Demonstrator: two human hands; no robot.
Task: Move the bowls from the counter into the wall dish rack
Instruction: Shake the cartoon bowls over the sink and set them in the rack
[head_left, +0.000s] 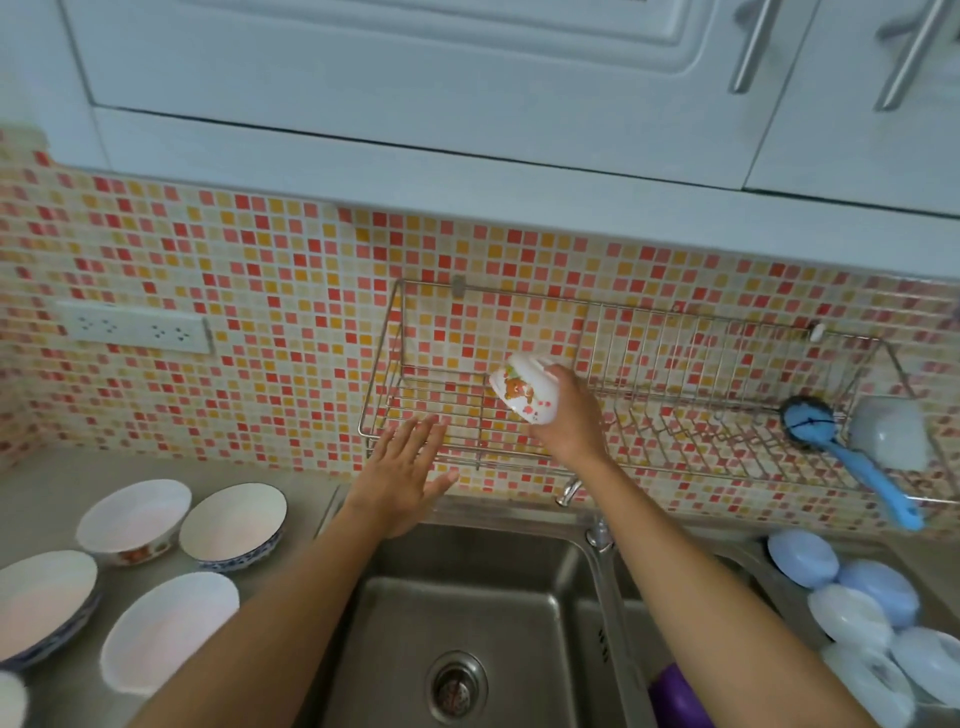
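Note:
My right hand grips a small white bowl with a bear picture, tilted mouth-down over the left part of the wire wall dish rack. In front of the rack's front rail hovers my left hand, flat, fingers spread, holding nothing. On the counter at the left stand several white bowls: one with an orange pattern, one with a blue pattern, a plain one and a stacked one at the edge.
A steel sink with a tap lies below the rack. A blue dish brush and a grey cup sit at the rack's right end. Blue and white lids fill the right basin. White cabinets hang overhead.

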